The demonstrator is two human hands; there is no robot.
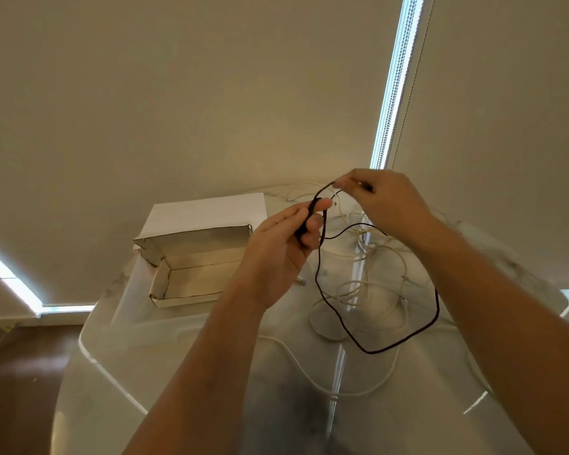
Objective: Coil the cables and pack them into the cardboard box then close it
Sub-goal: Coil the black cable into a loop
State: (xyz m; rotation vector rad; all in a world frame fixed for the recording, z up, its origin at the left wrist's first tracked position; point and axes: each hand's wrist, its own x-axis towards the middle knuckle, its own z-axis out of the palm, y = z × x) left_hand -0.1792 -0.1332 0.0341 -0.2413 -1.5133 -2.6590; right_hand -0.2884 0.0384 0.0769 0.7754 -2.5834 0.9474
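A thin black cable hangs in a long loop over the table. My left hand grips a gathered stretch of it between thumb and curled fingers. My right hand, raised a little further back, pinches the black cable near its end. An open white cardboard box lies to the left of my left hand, its lid flat behind it, and nothing shows inside. Several white cables lie tangled on the table under and behind the black loop.
The glossy white table has a rounded front-left edge. One white cable snakes toward the front. Roller blinds close the back. Dark wooden floor with a thin cord lies at the lower left.
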